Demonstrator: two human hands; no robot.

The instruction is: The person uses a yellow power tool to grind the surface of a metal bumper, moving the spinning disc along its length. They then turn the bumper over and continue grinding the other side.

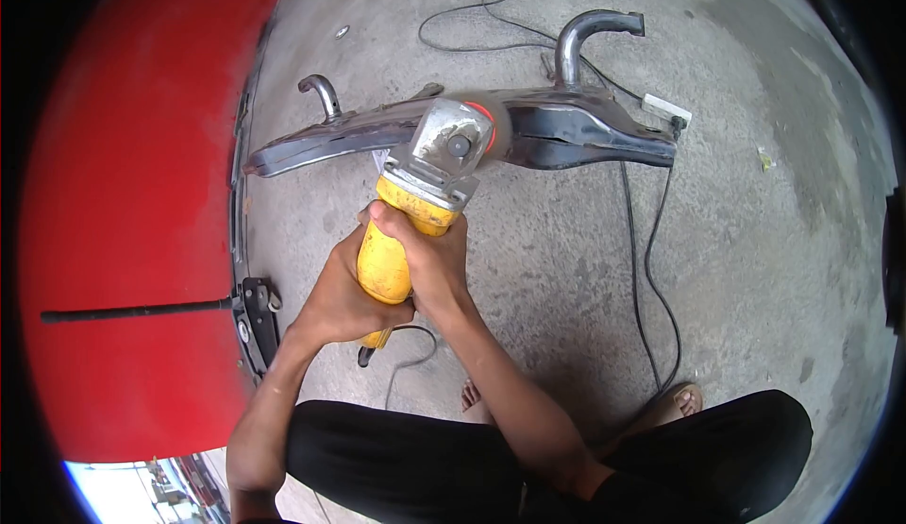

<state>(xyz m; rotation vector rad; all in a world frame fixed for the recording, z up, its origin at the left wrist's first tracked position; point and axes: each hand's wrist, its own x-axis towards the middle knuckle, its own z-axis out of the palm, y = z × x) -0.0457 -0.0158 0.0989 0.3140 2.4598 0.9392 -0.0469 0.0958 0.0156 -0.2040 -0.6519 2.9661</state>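
Observation:
Both my hands are wrapped round a yellow angle grinder [385, 264]. My left hand [335, 293] grips the rear of its body, low on the left side. My right hand [436, 258] closes round the front of the body, its thumb lying across the top. The grinder's metal head [444, 142] points away from me, and its blurred disc [500, 132] overlaps the middle of a long dark metal beam [566, 127]. That beam lies crosswise on the floor, with a curved pipe [571, 47] rising at its right part and a smaller bent pipe [326, 97] at its left.
A red vehicle panel [142, 194] fills the left side, with a black jack [257, 321] and its long handle beside it. A white power strip [665, 107] lies past the beam's right end. Black cables [649, 278] run along the concrete floor [547, 307] towards my feet.

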